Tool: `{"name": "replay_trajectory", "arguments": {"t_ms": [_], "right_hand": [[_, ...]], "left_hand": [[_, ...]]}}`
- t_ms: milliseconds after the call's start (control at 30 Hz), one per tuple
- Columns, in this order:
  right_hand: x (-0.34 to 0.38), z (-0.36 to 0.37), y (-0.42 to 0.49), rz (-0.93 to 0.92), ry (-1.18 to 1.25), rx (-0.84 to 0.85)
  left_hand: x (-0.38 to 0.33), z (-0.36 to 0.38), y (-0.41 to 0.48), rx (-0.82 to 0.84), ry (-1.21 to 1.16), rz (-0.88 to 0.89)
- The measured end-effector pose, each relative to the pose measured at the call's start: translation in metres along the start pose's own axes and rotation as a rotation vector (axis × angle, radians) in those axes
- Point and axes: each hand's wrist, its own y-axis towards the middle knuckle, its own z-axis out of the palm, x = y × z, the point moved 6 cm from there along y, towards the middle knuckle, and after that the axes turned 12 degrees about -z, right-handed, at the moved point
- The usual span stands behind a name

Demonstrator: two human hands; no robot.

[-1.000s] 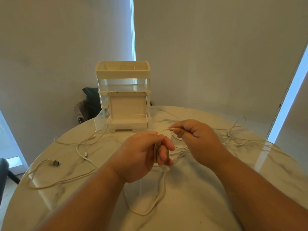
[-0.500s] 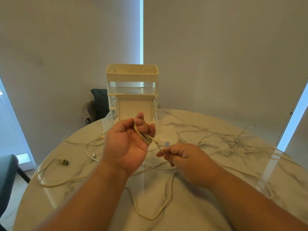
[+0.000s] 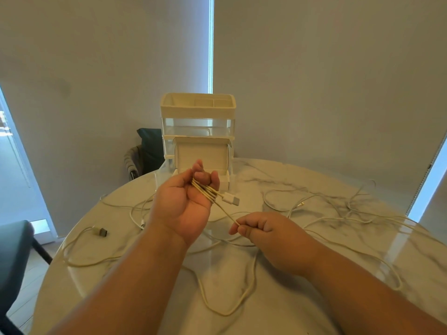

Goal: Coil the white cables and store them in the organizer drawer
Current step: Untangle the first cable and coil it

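Note:
My left hand (image 3: pixel 183 201) is raised palm-up in front of the organizer, with several loops of a white cable (image 3: pixel 205 191) wound around its fingers; the cable's white plug (image 3: pixel 231 199) sticks out to the right. My right hand (image 3: pixel 261 229) pinches the same cable lower right, stretching a taut strand between the hands. The slack end hangs in a loop (image 3: pixel 227 308) on the table near me. The cream organizer (image 3: pixel 197 122) stands at the table's far edge, its bottom drawer (image 3: pixel 223 182) pulled out behind my left hand.
More loose white cables lie on the marble table (image 3: pixel 302 298): one with a dark plug (image 3: pixel 101 231) at the left, a tangle (image 3: pixel 350 209) at the right. A dark chair (image 3: pixel 147 151) stands behind the table, another seat (image 3: pixel 14 252) at the left edge.
My left hand rose and turned palm-up with the coil around its fingers. My right hand dropped lower right, pulling a strand taut. The view shifted so the organizer sits more to the right.

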Motion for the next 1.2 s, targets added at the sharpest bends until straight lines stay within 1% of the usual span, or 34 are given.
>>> {"name": "replay_trajectory", "arguments": {"t_ms": [167,267,467,533,633,700,833,900,967,1067,1133,1200], "right_hand": [[0.004,0.004,-0.001,0.013,0.022,-0.02],[0.012,0.012,-0.001,-0.013,0.055,0.01],[0.014,0.012,-0.003,-0.005,-0.023,0.049],[0.012,0.013,-0.004,0.0,-0.02,0.059],[0.011,0.011,-0.005,0.012,0.014,0.024],[0.014,0.011,-0.006,0.01,0.019,0.004],[0.026,0.025,-0.006,-0.003,0.02,0.057],[0.026,0.028,-0.006,0.01,0.025,0.073],[0.023,0.022,-0.007,0.042,0.059,0.043],[0.018,0.011,-0.009,0.074,0.111,-0.043],[0.017,0.013,-0.009,0.097,0.155,-0.071],[0.018,0.02,-0.009,0.111,0.202,-0.06]], "left_hand": [[-0.007,0.0,-0.002,-0.03,0.005,0.046],[-0.008,-0.008,0.002,-0.082,-0.005,0.044],[-0.007,-0.022,0.008,-0.207,-0.001,0.06],[-0.005,-0.022,0.008,-0.204,0.031,0.066],[0.004,-0.018,0.008,-0.186,0.131,0.057],[0.006,-0.017,0.009,-0.2,0.158,0.063],[-0.003,-0.027,0.012,-0.27,0.032,0.071],[-0.005,-0.03,0.012,-0.278,0.007,0.072],[-0.002,-0.028,0.012,-0.254,0.039,0.068],[0.003,-0.02,0.011,-0.208,0.102,0.065],[0.002,-0.019,0.011,-0.221,0.093,0.068],[-0.003,-0.025,0.011,-0.259,0.033,0.065]]}}
